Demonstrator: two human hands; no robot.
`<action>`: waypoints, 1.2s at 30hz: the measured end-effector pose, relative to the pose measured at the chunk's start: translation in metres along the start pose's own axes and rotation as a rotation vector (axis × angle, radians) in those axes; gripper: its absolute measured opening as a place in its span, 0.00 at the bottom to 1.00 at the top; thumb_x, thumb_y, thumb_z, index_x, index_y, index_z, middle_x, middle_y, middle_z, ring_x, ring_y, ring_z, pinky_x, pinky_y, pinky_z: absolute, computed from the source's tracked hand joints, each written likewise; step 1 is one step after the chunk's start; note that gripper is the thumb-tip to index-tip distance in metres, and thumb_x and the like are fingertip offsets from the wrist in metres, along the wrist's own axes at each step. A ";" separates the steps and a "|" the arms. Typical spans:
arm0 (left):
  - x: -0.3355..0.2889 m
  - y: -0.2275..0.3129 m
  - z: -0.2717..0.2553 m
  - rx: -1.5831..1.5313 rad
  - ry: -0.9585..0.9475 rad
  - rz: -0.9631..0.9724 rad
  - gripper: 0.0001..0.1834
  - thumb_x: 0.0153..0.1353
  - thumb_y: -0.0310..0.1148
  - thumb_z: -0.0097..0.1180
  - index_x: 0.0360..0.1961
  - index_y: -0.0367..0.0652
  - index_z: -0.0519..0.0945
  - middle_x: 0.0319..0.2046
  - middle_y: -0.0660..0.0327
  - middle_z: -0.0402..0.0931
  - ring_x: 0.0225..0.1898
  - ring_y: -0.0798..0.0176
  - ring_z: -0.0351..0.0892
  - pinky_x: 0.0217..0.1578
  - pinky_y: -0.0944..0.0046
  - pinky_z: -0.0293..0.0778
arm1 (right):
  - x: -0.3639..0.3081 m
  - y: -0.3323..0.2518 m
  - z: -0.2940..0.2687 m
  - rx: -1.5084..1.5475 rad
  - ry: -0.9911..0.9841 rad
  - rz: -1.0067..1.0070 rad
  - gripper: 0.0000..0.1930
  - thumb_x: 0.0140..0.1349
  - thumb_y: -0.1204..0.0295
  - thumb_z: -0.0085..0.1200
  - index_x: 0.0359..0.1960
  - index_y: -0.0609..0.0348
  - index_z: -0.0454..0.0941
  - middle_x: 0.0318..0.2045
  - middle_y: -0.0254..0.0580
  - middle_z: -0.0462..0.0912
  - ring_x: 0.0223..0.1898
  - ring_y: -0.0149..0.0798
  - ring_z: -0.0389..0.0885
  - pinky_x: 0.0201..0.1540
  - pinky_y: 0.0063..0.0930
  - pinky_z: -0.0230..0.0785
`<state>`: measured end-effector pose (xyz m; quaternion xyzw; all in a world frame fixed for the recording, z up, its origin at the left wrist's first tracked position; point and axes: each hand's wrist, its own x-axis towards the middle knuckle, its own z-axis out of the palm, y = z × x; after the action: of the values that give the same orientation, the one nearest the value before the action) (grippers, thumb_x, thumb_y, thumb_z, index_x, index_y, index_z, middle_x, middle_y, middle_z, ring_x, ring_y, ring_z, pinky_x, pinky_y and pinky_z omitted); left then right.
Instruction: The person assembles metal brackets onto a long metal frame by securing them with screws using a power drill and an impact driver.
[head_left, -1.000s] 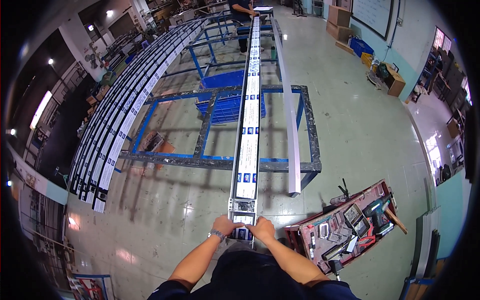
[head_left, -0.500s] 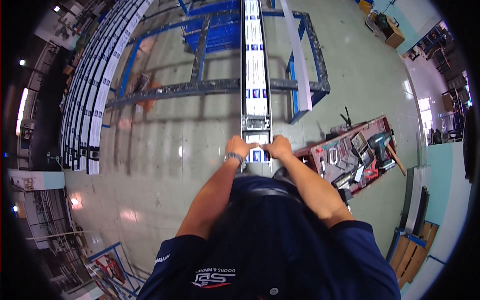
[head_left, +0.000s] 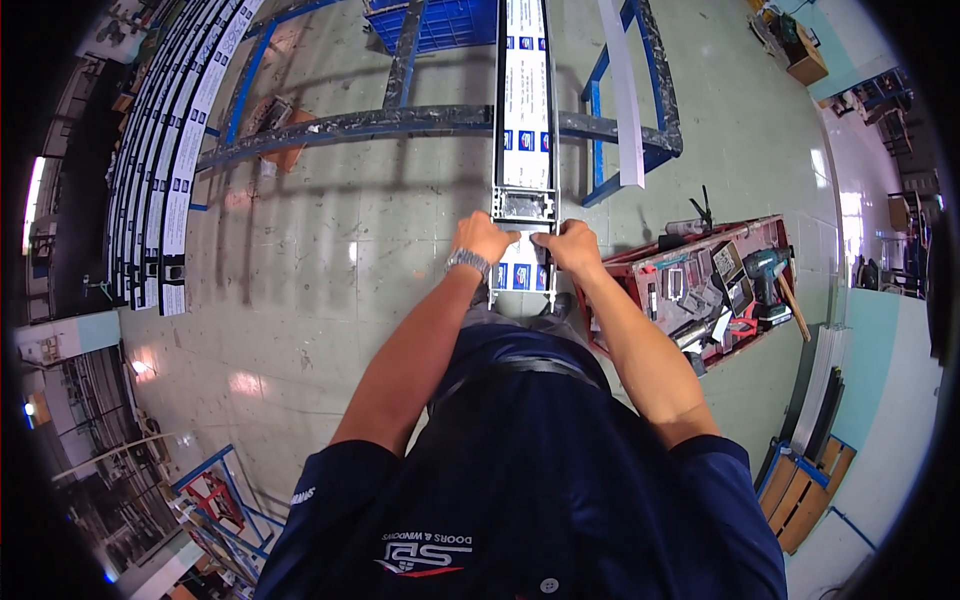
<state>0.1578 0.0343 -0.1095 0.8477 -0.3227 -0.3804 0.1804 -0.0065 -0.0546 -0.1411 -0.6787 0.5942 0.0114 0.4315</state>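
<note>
A long metal profile (head_left: 526,100) covered with white and blue printed film runs away from me, its near end close to my waist. Across it, just beyond my hands, sits a short hollow profile piece (head_left: 524,205) with its open end showing. My left hand (head_left: 482,240), a watch at its wrist, grips the left edge of the long profile, thumb pressed inward on top. On the opposite edge, my right hand (head_left: 572,246) grips likewise, its thumb pointing toward the left one. Fingers under the edges are hidden.
A blue metal frame stand (head_left: 350,124) supports the long profile, with a pale strip (head_left: 626,110) lying on its right. Several filmed profiles (head_left: 185,150) stand at the left. A red tool tray (head_left: 650,262) holding a cordless drill (head_left: 768,270) is at my right. A blue crate (head_left: 440,25) sits beyond.
The view has shifted, so the profile, stand and tool tray sit a little differently in the picture. Both hands keep their grip near the profile's end.
</note>
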 end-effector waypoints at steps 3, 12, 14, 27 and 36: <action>0.012 -0.010 0.003 -0.054 -0.044 -0.057 0.26 0.48 0.48 0.73 0.26 0.30 0.85 0.30 0.40 0.84 0.35 0.47 0.87 0.46 0.52 0.80 | -0.001 -0.012 -0.002 0.050 -0.075 0.093 0.26 0.48 0.52 0.71 0.32 0.68 0.84 0.30 0.57 0.87 0.35 0.48 0.88 0.43 0.39 0.79; 0.014 0.001 0.005 -0.168 -0.069 -0.200 0.25 0.46 0.42 0.78 0.31 0.26 0.85 0.34 0.43 0.85 0.28 0.53 0.87 0.27 0.57 0.83 | -0.002 -0.032 -0.012 -0.140 -0.111 0.171 0.29 0.50 0.47 0.70 0.40 0.62 0.86 0.33 0.47 0.89 0.35 0.41 0.89 0.43 0.36 0.79; 0.015 0.000 0.013 0.004 0.022 -0.134 0.29 0.45 0.46 0.78 0.38 0.29 0.86 0.42 0.40 0.84 0.47 0.41 0.85 0.50 0.52 0.79 | 0.001 -0.036 -0.009 -0.208 -0.086 0.174 0.30 0.50 0.46 0.69 0.42 0.62 0.85 0.39 0.51 0.88 0.42 0.46 0.88 0.47 0.39 0.78; 0.006 -0.007 0.013 -0.323 -0.070 -0.152 0.20 0.55 0.41 0.72 0.26 0.34 0.79 0.23 0.56 0.82 0.21 0.65 0.83 0.21 0.64 0.81 | -0.012 -0.018 -0.007 0.391 -0.215 0.155 0.16 0.61 0.63 0.63 0.33 0.69 0.82 0.27 0.50 0.86 0.23 0.37 0.86 0.27 0.29 0.78; 0.009 -0.018 0.013 -0.756 -0.205 -0.204 0.12 0.66 0.33 0.60 0.42 0.35 0.75 0.35 0.50 0.83 0.33 0.59 0.87 0.32 0.63 0.84 | -0.007 -0.014 -0.002 0.623 -0.291 0.135 0.10 0.66 0.74 0.49 0.35 0.73 0.76 0.27 0.50 0.84 0.25 0.39 0.85 0.26 0.31 0.77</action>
<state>0.1601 0.0402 -0.1328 0.7070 -0.0904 -0.5707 0.4077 0.0013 -0.0514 -0.1281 -0.4649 0.5447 -0.0454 0.6965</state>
